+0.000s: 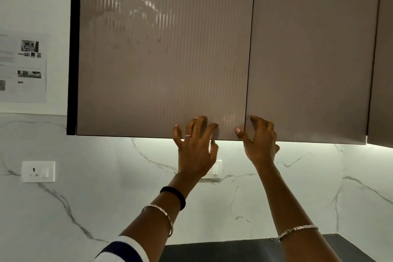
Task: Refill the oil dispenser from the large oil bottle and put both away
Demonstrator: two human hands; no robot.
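both hands up at the wall cabinet, doors shut. left hand on the bottom edge of the left door, fingers spread wide on its face. right hand curled round the bottom corner of the right door, at 3 o'clock of the left. oil dispenser and bottle not in view. dark worktop at 6 o'clock.

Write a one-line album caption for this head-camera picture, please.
Both hands, left hand and right hand, reach up to the bottom edges of two closed wall cabinet doors above a marble backsplash.
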